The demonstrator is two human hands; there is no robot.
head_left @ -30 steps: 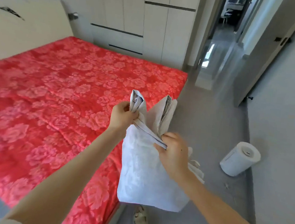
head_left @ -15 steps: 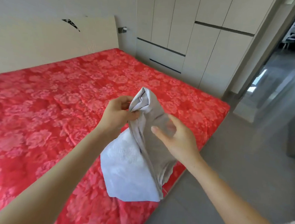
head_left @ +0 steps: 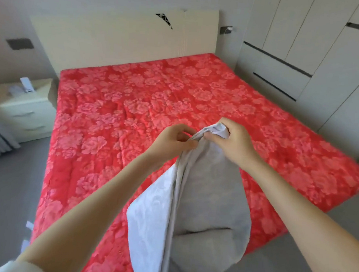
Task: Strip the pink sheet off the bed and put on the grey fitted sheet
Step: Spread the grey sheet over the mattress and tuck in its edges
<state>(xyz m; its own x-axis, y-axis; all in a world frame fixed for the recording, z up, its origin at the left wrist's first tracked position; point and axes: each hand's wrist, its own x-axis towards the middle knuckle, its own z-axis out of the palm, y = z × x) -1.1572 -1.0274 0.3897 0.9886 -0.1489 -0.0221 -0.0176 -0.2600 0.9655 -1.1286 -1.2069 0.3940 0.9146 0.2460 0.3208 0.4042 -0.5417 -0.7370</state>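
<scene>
At the centre of the frame the left hand [head_left: 175,138] pinches a fold of the soft grey fitted sheet [head_left: 208,194] between thumb and fingers. Just to its right, the right hand [head_left: 232,140] is closed around the bunched top of the same sheet. The sheet hangs down from both hands towards the lower centre of the frame, its paler patterned side facing left, its plain grey side facing right. Behind it, the pink-and-red floral sheet [head_left: 132,114] lies spread flat over the whole bed. A cream headboard [head_left: 117,37] stands at upper centre, a pale bedside cabinet [head_left: 22,109] at the left edge, white wardrobe doors [head_left: 325,51] at upper right.
</scene>
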